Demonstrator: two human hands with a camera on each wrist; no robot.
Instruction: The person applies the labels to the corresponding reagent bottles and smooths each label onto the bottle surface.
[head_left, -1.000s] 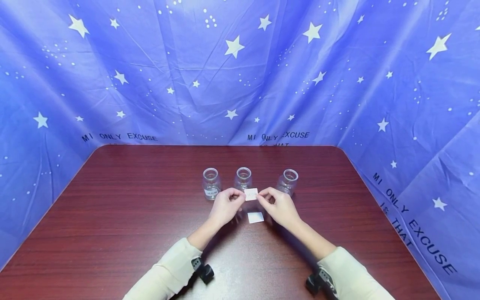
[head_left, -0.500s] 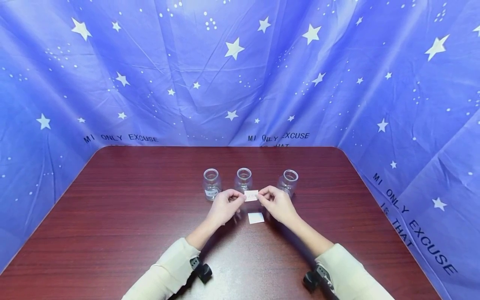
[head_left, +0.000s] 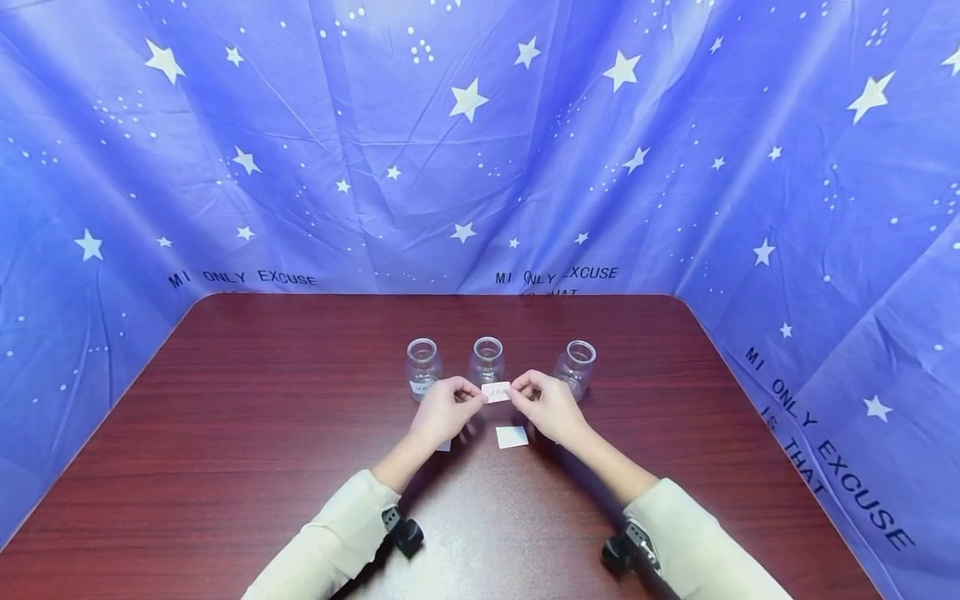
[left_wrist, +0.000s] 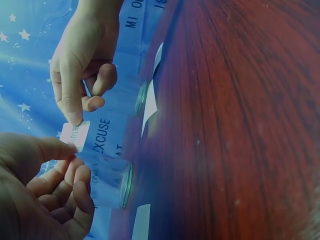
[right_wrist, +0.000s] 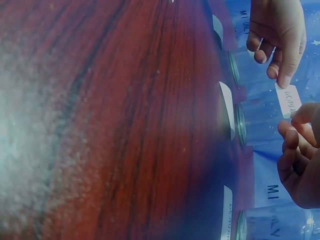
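Note:
A small white label (head_left: 496, 392) with dark writing is stretched between my two hands, in front of the middle glass jar (head_left: 488, 358). My left hand (head_left: 446, 410) pinches its left edge between thumb and forefinger. At the opposite edge, my right hand (head_left: 551, 408) pinches it the same way. In the left wrist view the label (left_wrist: 75, 136) is raised off the tabletop, its written face turned toward me. The left glass jar (head_left: 422, 358) bears a written label, partly covered by my left hand. The right glass jar (head_left: 580, 358) is partly hidden behind my right hand.
A white paper piece (head_left: 512, 437) lies on the dark red wooden table (head_left: 247, 417) below my hands. Another paper piece (head_left: 444, 446) pokes out from under my left wrist. A blue star-printed curtain (head_left: 405, 125) surrounds the table's back and sides.
Both hands have shifted slightly left with the label between them. A paper piece on the table has come into sight beside my left wrist.

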